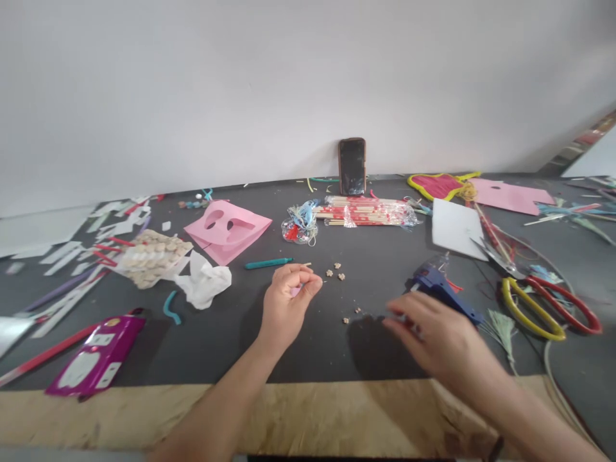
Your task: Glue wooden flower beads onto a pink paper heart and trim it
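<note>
The left hand [287, 305] has its fingers [303, 277] pressed together, pinching something too small to make out. Small wooden flowers [335, 271] lie on the dark table [206, 346], some at 3 o'clock from that hand and two more at 4 o'clock. The right hand [428, 337] hovers over the table with its fingers [397, 324] loosely spread, a blue glue gun [443, 289] just beside it at 1 o'clock. Scissors [548, 308] with yellow and red handles lie at 3 o'clock from that hand. A teal stick [268, 263] and a pink paper mask [226, 231] lie at 11 o'clock from the left hand. A phone [351, 167] stands against the wall at 12 o'clock.
</note>
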Motion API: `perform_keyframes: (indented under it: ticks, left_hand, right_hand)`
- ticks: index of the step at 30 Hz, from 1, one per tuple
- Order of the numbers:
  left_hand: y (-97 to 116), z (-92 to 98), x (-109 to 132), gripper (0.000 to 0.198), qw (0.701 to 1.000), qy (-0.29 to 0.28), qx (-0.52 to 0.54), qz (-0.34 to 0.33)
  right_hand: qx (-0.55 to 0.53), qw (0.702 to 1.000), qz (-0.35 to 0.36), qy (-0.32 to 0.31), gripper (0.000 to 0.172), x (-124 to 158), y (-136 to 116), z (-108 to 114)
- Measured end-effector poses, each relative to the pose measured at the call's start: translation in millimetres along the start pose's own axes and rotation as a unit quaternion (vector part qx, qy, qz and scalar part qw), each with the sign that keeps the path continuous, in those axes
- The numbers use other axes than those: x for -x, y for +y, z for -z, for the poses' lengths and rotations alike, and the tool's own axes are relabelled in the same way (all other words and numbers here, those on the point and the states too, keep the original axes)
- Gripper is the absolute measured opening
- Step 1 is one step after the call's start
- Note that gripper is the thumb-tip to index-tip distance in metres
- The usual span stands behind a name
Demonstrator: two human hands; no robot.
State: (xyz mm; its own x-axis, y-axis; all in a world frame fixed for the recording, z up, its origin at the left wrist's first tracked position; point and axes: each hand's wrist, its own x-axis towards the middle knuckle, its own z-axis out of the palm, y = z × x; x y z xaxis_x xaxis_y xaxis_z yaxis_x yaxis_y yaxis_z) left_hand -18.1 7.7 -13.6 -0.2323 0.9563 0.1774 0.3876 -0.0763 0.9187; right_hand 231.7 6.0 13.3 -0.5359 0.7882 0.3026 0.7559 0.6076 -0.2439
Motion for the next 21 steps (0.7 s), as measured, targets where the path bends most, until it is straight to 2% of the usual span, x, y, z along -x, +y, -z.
perform_keyframes:
  ticks: [1,4,9,16,21]
  left_hand:
    - [-0.4,-0.3,0.6,0.014,1.0,-0.004,0.012,0.004]
    - [-1.1,-1.7,2.2,0.015,0.998,-0.024,0.053,0.011]
    - [-0.1,-4.5,2.8,0.016,0.99,-0.057,0.114,0.055]
    - [-1.9,-8.7,5.1,0.012,0.979,-0.09,0.158,0.092]
    - [-3.8,-10.7,5.4,0.011,0.977,-0.099,0.164,0.097]
  right_hand:
    - [-0.018,0.999,0.007,-0.036,0.017,-2.9,-11.8,-8.7]
    - [-0.01,0.997,-0.01,-0.078,0.012,-11.3,-32.3,-32.0]
    - [0.02,0.994,-0.016,-0.104,0.007,-20.8,-33.7,-46.0]
    - [0.018,0.998,-0.005,-0.055,0.018,-21.0,-31.7,-55.5]
    - [0.007,0.999,-0.015,-0.046,0.012,-20.8,-30.8,-58.1]
